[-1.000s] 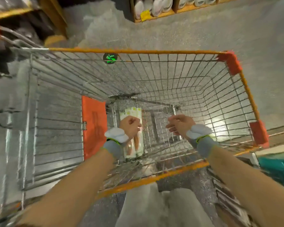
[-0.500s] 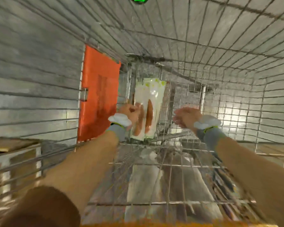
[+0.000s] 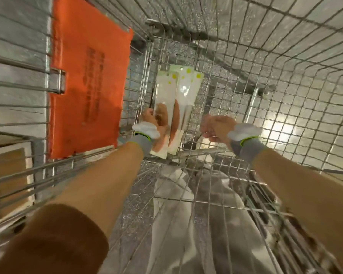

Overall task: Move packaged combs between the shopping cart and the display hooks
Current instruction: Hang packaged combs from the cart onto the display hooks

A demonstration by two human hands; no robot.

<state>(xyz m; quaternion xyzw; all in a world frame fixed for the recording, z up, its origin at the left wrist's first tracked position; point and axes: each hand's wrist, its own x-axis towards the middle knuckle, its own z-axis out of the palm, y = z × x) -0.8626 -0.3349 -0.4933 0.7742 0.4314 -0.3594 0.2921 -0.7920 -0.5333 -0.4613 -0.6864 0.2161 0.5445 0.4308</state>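
While the left hand (image 3: 148,120) is gripping the twelve-to-six packaged combs (image 3: 183,91), the right hand (image 3: 216,128) is hovering curled, empty, at three o'clock.

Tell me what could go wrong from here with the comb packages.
1. The left hand grips several glossy, fanned comb packages by their near end only; one may slide out and drop.
2. Their far corners lie close to the wire mesh of the shopping cart and might snag when lifted.
3. The right hand, fingers curled, is near the wires and could knock them.
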